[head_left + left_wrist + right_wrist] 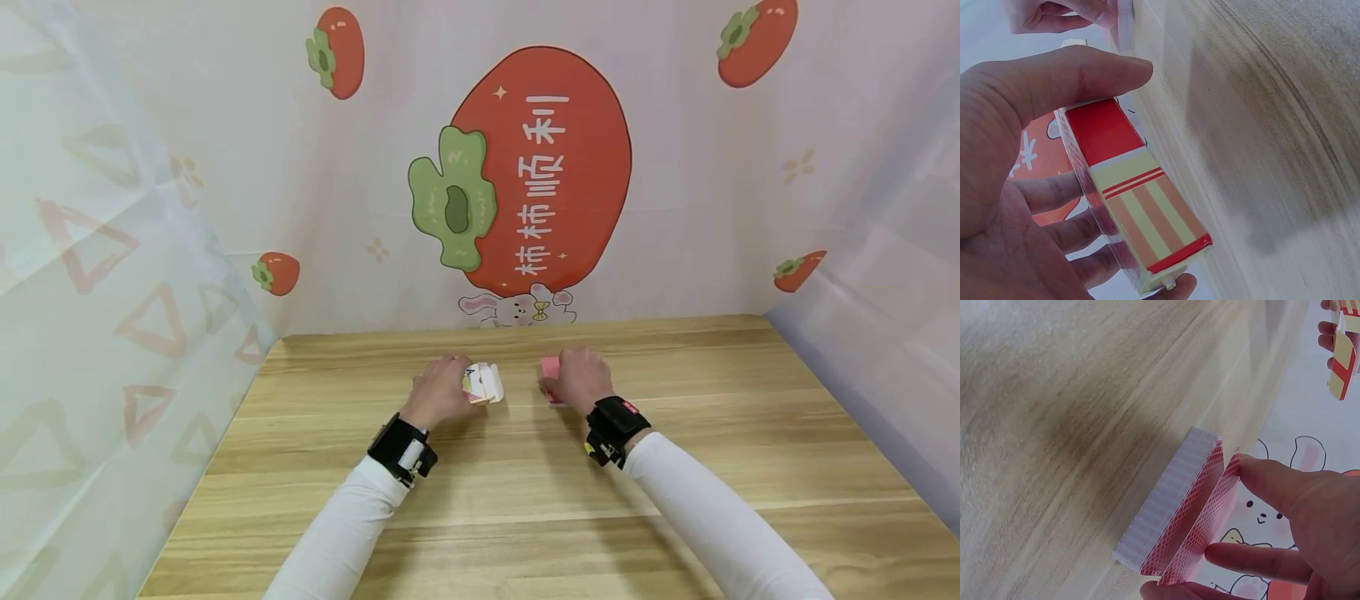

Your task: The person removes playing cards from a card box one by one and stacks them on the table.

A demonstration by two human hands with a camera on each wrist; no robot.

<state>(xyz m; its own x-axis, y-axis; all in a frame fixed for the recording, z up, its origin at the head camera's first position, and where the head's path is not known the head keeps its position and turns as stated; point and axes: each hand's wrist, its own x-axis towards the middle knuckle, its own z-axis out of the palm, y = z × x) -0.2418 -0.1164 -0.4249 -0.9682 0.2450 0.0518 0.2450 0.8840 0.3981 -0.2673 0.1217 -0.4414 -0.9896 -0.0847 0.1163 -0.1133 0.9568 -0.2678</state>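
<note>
A card box (482, 383) with a striped red-and-yellow side (1150, 212) is in my left hand (441, 390). My thumb lies along one edge and the fingers go round the other side. Its end flap hangs open toward the right, with white inside; I cannot see whether anything is inside. A deck of red-backed playing cards (1166, 503) lies on the table under my right hand (583, 382). Between that hand's thumb and fingers a red-patterned playing card (1204, 525) is gripped by its ends, tilted slightly apart from the deck's top.
Both hands are over the far half of a light wooden table (510, 517). Behind its back edge hangs a pale cloth (675, 183) printed with persimmons and a rabbit. More cloth hangs at the left and right sides.
</note>
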